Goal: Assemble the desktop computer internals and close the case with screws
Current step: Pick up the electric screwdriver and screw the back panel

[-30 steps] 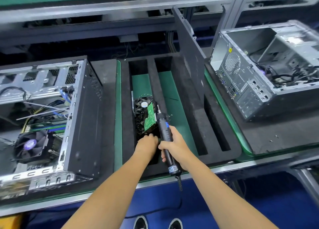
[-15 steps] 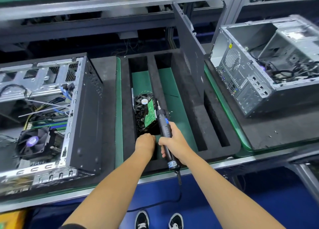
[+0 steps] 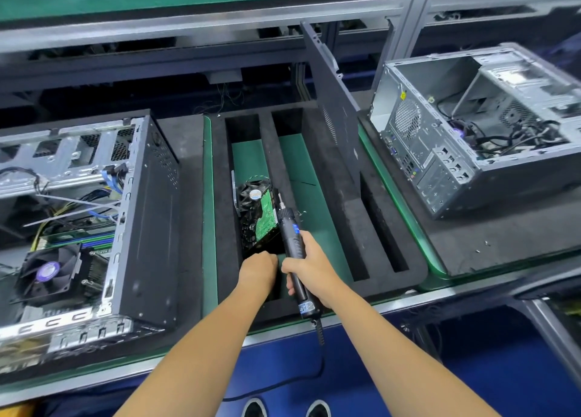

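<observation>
A black foam tray [image 3: 341, 202] with long slots lies in the middle of the bench. In its left slot stand a hard drive with a green circuit board [image 3: 264, 220] and a black fan [image 3: 251, 193] behind it. My left hand [image 3: 257, 270] reaches into that slot with curled fingers at the drive's near end; the fingertips are hidden. My right hand [image 3: 309, 267] grips a black corded electric screwdriver [image 3: 290, 231], tip pointing away beside the drive. An open computer case [image 3: 151, 221] lies at the left, showing a cooler fan [image 3: 47, 272] and cables.
A dark side panel [image 3: 330, 92] leans upright along the tray's right side. A second open grey case [image 3: 440, 152] sits on a black mat at the right, with small screws [image 3: 486, 243] loose on the mat. An aluminium rail runs along the bench's front edge.
My left hand has drawn slightly toward me along the slot and curled tighter at the drive's near end. The right hand and screwdriver have barely moved.
</observation>
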A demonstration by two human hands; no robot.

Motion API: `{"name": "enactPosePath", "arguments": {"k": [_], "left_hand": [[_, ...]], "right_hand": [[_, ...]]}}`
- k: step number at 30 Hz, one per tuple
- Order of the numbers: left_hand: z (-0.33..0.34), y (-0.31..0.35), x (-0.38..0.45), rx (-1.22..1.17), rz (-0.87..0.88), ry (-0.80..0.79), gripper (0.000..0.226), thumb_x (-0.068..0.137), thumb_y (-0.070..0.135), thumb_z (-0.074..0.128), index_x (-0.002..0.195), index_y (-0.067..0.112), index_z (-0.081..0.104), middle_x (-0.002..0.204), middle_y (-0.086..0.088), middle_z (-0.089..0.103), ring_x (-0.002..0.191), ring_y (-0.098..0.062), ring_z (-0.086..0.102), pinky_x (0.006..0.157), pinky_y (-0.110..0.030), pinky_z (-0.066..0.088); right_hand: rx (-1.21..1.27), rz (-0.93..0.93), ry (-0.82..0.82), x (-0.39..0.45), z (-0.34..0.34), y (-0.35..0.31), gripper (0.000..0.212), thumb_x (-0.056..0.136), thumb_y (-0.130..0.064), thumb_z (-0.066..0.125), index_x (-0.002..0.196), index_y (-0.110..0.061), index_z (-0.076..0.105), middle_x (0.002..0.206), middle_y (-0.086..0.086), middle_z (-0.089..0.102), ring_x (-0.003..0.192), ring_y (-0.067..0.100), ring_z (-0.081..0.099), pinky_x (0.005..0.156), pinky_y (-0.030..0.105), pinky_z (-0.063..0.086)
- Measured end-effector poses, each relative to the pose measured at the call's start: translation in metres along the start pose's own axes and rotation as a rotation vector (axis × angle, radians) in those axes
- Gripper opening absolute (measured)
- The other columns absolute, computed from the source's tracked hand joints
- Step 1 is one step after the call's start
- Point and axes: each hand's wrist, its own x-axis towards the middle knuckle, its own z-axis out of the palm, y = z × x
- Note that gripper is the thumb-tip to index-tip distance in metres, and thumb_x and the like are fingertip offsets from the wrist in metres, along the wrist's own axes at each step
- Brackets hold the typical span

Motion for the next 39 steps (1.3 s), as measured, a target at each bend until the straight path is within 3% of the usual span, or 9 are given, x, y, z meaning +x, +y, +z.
{"name": "enactPosePath", "arguments": {"k": [7, 14, 18, 24, 31, 39], "left_hand": [[-0.008, 0.001, -0.004, -0.11, -0.011, 0.001, 0.028, 0.093, -0.001, 0.042, 0.115, 0.004, 0.058, 0.117, -0.016, 0.058, 0.108, -0.034, 0.06, 0.082, -0.039, 0.049], [-0.024, -0.003, -0.009, -0.468, -0.102, 0.057, 0.006, 0.085, 0.001, 0.052, 0.085, 0.006, 0.052, 0.1, -0.017, 0.059, 0.082, -0.031, 0.056, 0.064, -0.035, 0.044], [-0.03, -0.007, -0.008, -0.698, -0.148, 0.11, 0.01, 0.079, 0.0, 0.056, 0.083, 0.004, 0.064, 0.093, -0.015, 0.064, 0.084, -0.031, 0.061, 0.067, -0.03, 0.049], [-0.021, -0.002, -0.013, -0.479, -0.114, 0.097, 0.008, 0.086, 0.001, 0.052, 0.082, 0.008, 0.05, 0.094, -0.017, 0.057, 0.076, -0.031, 0.052, 0.062, -0.035, 0.042], [-0.004, 0.001, -0.011, -0.091, -0.078, 0.041, 0.027, 0.09, -0.003, 0.047, 0.112, 0.007, 0.06, 0.112, -0.01, 0.064, 0.104, -0.029, 0.063, 0.075, -0.034, 0.048], [-0.001, 0.002, -0.004, -0.134, -0.067, 0.0, 0.03, 0.093, 0.0, 0.041, 0.115, 0.006, 0.059, 0.115, -0.012, 0.062, 0.107, -0.031, 0.062, 0.083, -0.037, 0.049]], "right_hand": [[-0.012, -0.007, 0.004, -0.001, 0.0, 0.001, 0.052, 0.08, 0.003, 0.057, 0.124, -0.022, 0.045, 0.073, 0.01, 0.053, 0.05, 0.022, 0.053, 0.048, 0.034, 0.053], [-0.006, -0.016, 0.001, 0.0, -0.001, 0.0, 0.049, 0.081, 0.003, 0.057, 0.119, -0.026, 0.046, 0.072, 0.008, 0.053, 0.052, 0.023, 0.053, 0.049, 0.035, 0.053], [-0.008, -0.023, 0.004, -0.002, 0.0, 0.0, 0.046, 0.081, 0.004, 0.057, 0.115, -0.026, 0.048, 0.072, 0.008, 0.054, 0.052, 0.024, 0.052, 0.049, 0.035, 0.053], [-0.001, -0.021, 0.007, -0.004, 0.001, 0.0, 0.046, 0.081, 0.003, 0.058, 0.119, -0.021, 0.047, 0.074, 0.009, 0.053, 0.05, 0.023, 0.052, 0.048, 0.034, 0.052], [-0.004, 0.003, 0.007, -0.002, 0.0, 0.003, 0.053, 0.08, 0.001, 0.058, 0.126, -0.021, 0.045, 0.069, 0.007, 0.055, 0.05, 0.022, 0.053, 0.049, 0.034, 0.052], [-0.005, 0.012, 0.003, 0.0, -0.002, 0.005, 0.057, 0.078, -0.003, 0.059, 0.128, -0.024, 0.044, 0.073, 0.008, 0.055, 0.052, 0.023, 0.055, 0.05, 0.036, 0.053]]}}
